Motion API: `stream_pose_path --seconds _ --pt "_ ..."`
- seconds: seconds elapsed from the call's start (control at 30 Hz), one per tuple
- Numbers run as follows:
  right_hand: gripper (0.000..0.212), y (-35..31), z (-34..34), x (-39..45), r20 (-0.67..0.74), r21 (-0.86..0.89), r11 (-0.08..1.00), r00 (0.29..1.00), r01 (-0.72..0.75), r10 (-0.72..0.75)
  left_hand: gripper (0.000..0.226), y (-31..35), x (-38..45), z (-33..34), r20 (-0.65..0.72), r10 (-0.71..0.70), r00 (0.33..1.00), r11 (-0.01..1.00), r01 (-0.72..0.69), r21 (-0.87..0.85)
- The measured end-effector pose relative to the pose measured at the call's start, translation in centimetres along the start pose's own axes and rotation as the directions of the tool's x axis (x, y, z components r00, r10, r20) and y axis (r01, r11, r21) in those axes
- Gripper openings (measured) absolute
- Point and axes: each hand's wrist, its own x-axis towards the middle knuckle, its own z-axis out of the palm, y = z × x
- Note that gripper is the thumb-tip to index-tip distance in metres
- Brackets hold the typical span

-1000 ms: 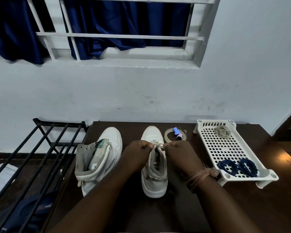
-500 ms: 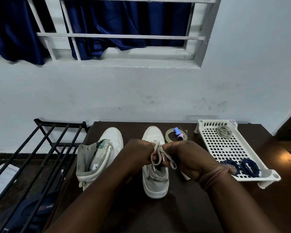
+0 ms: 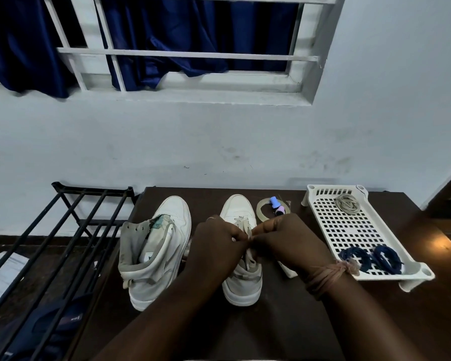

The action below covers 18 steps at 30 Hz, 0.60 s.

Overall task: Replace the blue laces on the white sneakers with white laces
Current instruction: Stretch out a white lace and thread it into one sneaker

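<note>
Two white high-top sneakers stand on the dark table. The left sneaker has no lace and its tongue gapes open. The right sneaker carries a white lace. My left hand and my right hand meet over its upper eyelets, each pinching a part of the white lace; the ends hang down between them. Two coiled blue laces lie at the near end of a white perforated tray. A coiled white lace lies at the tray's far end.
A roll of clear tape and a small blue and pink object lie behind the right sneaker. A black metal rack stands left of the table. The wall and a barred window with blue curtains are behind.
My hands drew together, lifted the lace ends into loops half a second ago, and now sit close over the upper eyelets, fingers touching around the lace.
</note>
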Motion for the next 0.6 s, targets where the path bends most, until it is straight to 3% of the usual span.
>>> stream_pose_path --seconds 0.07,0.2,0.3,0.43,0.5,0.6 --pt "0.011 -0.3 0.0 -0.2 0.070 0.017 1.000 0.998 -0.002 0.000 0.015 -0.1 0.2 -0.2 0.063 -0.041 0.997 0.999 0.043 -0.016" --pt "0.009 0.0 0.6 -0.3 0.087 -0.274 0.951 0.989 0.142 -0.122 0.024 0.5 0.4 -0.9 0.276 -0.112 0.955 0.988 0.137 -0.074" --pt "0.014 -0.3 1.2 0.0 0.073 -0.532 0.824 0.979 0.198 -0.188 0.021 0.6 0.9 -1.1 0.396 -0.239 0.886 0.963 0.268 -0.018" --pt "0.018 -0.3 2.1 0.5 0.084 -0.730 0.627 0.946 0.272 -0.313 0.026 0.6 0.8 -1.9 0.491 -0.367 0.790 0.789 0.544 -0.287" --pt "0.015 0.4 2.3 1.0 0.002 -0.782 0.560 0.900 0.273 -0.436 0.031 0.6 0.6 -2.1 0.519 -0.346 0.781 0.764 0.556 -0.328" --pt "0.014 1.2 2.4 1.6 -0.010 -0.746 0.605 0.904 0.279 -0.428 0.031 0.6 0.5 -2.9 0.531 -0.295 0.795 0.788 0.517 -0.335"
